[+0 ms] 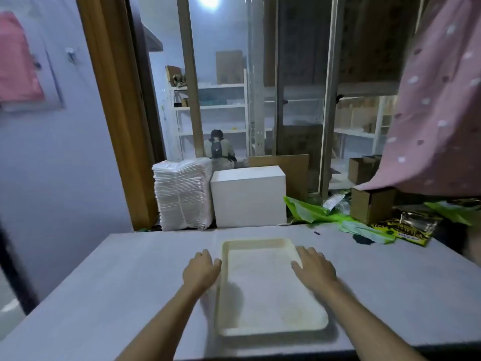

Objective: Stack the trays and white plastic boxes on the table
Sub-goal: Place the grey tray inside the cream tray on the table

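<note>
The tray lies flat on the table, right between both hands. Left hand sits open just beside its left rim, holding nothing. Right hand lies flat on the right rim. Tray looks light, stiff, prob. a bit slippery. Best grab the two long rims, thumbs on top.

No legible text or labels.

Pink curtain and both forearms run off the picture's edges.
</note>
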